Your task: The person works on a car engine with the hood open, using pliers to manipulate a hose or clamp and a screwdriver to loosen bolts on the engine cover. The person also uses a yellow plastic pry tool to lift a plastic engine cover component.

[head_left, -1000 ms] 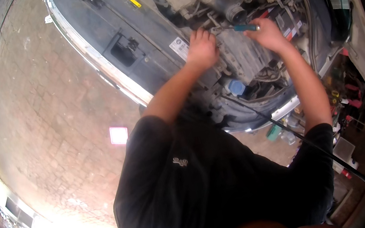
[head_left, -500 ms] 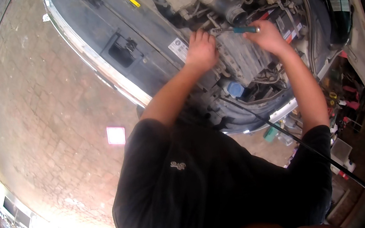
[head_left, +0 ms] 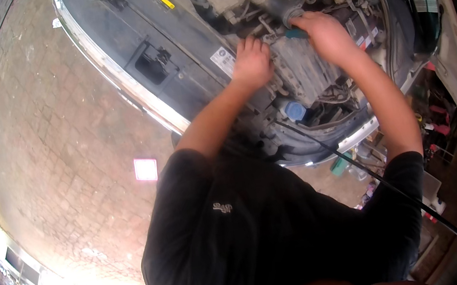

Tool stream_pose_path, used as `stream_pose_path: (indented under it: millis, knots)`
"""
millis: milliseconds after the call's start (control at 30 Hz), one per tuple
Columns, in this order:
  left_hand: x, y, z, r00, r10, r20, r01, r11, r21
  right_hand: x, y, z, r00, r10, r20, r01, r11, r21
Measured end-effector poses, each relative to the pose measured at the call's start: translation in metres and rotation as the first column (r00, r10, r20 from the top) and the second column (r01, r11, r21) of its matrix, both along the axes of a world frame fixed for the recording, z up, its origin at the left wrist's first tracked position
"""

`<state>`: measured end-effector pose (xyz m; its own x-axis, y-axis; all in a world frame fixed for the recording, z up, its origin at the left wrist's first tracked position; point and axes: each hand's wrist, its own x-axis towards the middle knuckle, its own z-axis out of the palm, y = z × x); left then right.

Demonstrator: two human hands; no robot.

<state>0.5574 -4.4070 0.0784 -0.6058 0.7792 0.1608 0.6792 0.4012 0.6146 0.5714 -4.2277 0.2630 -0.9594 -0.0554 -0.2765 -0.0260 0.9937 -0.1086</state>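
My right hand (head_left: 327, 38) is over a ratchet wrench (head_left: 296, 34) with a teal handle and hides most of it. The wrench lies across the top end of a dusty, ribbed black housing (head_left: 304, 72) in a car's engine bay. My left hand (head_left: 253, 63) is closed at the housing's left edge, beside the wrench's head end. Its fingers are bent and close together, and what they grip is hidden. Just above my right fingertips ends a wide ribbed air hose (head_left: 283, 6).
A blue cap (head_left: 294, 111) sits near the bay's lower edge. A black prop rod (head_left: 376, 175) slants past my right arm. The front panel (head_left: 188, 43) with a label lies left of my left hand. Tools and odds and ends lie on the ground at right.
My right hand has moved up and left along the wrench, covering more of its handle, and its arm has turned with it. My left hand has stayed in place.
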Motion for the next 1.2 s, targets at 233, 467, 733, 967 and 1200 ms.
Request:
stream_pose_path:
  millis: [233,467,733,967,1200]
  knots:
    - [0.0,0.0,0.001,1.0,-0.015,0.008,0.015,1.0,-0.025,-0.012,0.003,-0.01,0.895,-0.414,0.166,0.416,0.909,0.022]
    - [-0.002,-0.001,0.003,1.0,-0.018,0.013,0.018,1.0,-0.021,-0.001,0.013,-0.018,0.951,-0.293,-0.094,0.262,0.931,-0.255]
    - [-0.003,0.001,0.003,0.999,-0.014,0.044,0.016,0.999,-0.048,-0.008,0.007,-0.002,0.958,-0.277,0.081,0.288,0.917,-0.277]
    - [0.0,0.0,0.001,1.0,-0.002,0.026,0.003,1.0,-0.03,-0.005,0.001,-0.001,0.981,-0.186,0.06,0.191,0.977,-0.095]
    - [0.002,0.004,0.002,1.0,-0.014,0.002,0.014,0.999,-0.05,0.014,0.01,0.009,0.93,-0.351,0.106,0.367,0.88,-0.303]
